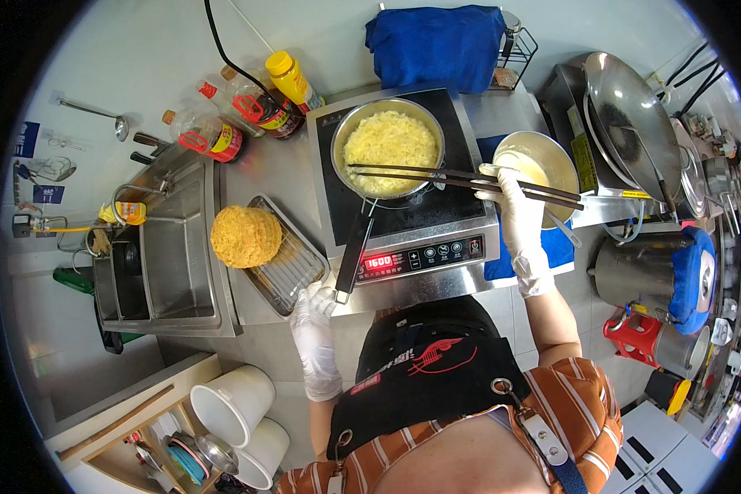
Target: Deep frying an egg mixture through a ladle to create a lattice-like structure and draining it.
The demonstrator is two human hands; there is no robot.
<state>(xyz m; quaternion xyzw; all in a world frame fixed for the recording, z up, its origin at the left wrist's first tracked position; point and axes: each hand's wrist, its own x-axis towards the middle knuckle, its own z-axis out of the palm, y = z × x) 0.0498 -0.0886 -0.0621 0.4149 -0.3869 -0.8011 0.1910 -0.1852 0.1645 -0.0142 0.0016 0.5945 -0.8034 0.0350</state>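
Observation:
A pair of long dark chopsticks [469, 180] is held in my white-gloved right hand [511, 196]. Their tips reach into a steel saucepan [341, 176] of pale yellow, lumpy food that resembles scrambled egg [392, 145]. The pan stands on an induction cooker [401, 230], its black handle [354, 253] pointing toward me. My gloved left hand [315, 318] is at the counter's front edge, by the near corner of a metal tray with a wire rack [287, 265]; whether it grips anything is unclear. A stack of golden, crumb-coated rounds [246, 236] sits on the rack.
Right of the cooker, a white-lined bowl [565, 163] with pale liquid and a utensil stands on a blue cloth [500, 272]. Sauce bottles [213, 139] line the back left. A steel sink [179, 265] lies left, a large wok [630, 123] far right. White buckets [234, 401] stand below.

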